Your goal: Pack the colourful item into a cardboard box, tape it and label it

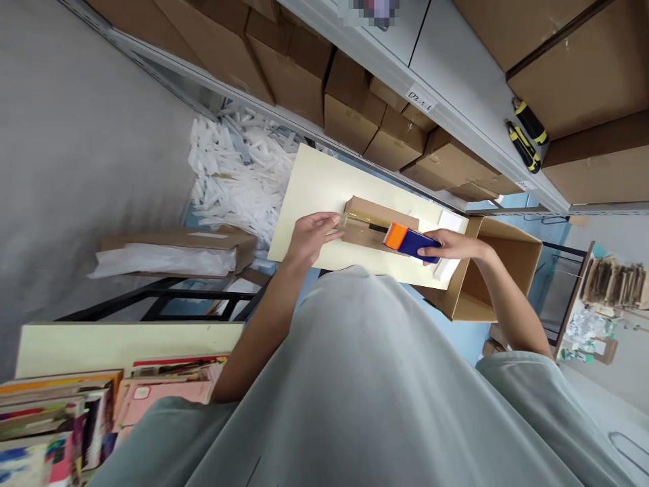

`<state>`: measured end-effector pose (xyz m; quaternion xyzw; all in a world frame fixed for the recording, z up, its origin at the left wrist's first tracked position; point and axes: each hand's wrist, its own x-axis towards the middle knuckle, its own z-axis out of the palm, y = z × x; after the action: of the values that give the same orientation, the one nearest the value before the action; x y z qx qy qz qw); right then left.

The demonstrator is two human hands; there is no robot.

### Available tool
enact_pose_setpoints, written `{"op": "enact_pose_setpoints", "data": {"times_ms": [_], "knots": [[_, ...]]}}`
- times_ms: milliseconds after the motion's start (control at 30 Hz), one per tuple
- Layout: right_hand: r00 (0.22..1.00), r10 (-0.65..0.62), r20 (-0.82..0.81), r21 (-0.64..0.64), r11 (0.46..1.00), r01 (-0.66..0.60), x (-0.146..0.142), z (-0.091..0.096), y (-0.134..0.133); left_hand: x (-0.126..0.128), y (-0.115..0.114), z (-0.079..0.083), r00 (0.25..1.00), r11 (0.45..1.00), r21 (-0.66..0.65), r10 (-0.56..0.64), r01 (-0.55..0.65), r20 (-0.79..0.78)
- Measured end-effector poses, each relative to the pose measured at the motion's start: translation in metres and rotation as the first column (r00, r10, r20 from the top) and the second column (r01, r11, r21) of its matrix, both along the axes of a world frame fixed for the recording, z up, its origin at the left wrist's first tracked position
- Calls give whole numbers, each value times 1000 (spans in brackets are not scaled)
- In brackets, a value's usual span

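A small brown cardboard box (357,233) lies on a pale yellow tabletop (304,182) in front of me. Clear tape (362,217) runs along its top, over the seam. My right hand (446,245) grips a navy and orange tape dispenser (413,243), whose orange end is over the right part of the box. At the box's left end is my left hand (310,237), its fingers stretched out and apart beside the end of the tape. Whether its fingertips touch the tape is too fine to tell.
An open carton (471,270) stands at the table's right end. Shredded white paper (238,176) is piled to the left. Shelves with brown boxes (355,108) run behind the table; two yellow-black cutters (524,145) lie on one. Books (65,419) are at lower left.
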<state>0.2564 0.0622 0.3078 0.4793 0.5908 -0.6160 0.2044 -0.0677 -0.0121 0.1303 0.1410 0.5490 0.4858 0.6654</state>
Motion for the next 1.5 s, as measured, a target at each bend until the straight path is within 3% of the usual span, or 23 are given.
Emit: {"op": "enact_pose_setpoints", "data": {"times_ms": [133, 267, 433, 833, 1067, 1133, 1233, 1333, 1500], "knots": [[999, -32, 44, 2, 999, 32, -4, -20, 24, 10, 7, -18, 998, 998, -40, 42, -40, 49], [997, -42, 69, 26, 999, 41, -5, -46, 32, 11, 11, -31, 997, 995, -81, 62, -58, 43], [998, -22, 56, -7, 1000, 22, -9, -69, 34, 16, 13, -43, 992, 992, -82, 89, -96, -94], [994, 91, 64, 0, 996, -91, -22, -67, 37, 24, 10, -75, 985, 990, -108, 77, -94, -155], [988, 100, 122, 65, 992, -108, -22, -71, 33, 25, 21, -97, 953, 976, -204, -135, 79, -273], [984, 117, 137, 78, 989, -129, -22, -72, 32, 22, 21, -97, 893, 983, -170, -132, 64, -430], [979, 132, 156, 104, 983, -149, -21, -74, 30, 23, 16, -86, 805, 998, -7, -52, 59, -592], [981, 121, 155, 109, 984, -139, -18, -77, 28, 33, 10, -71, 818, 992, 85, -30, 96, -575], [989, 111, 96, 115, 986, -122, -13, -83, 24, 50, 8, -65, 825, 998, 48, 3, 30, -565]]}}
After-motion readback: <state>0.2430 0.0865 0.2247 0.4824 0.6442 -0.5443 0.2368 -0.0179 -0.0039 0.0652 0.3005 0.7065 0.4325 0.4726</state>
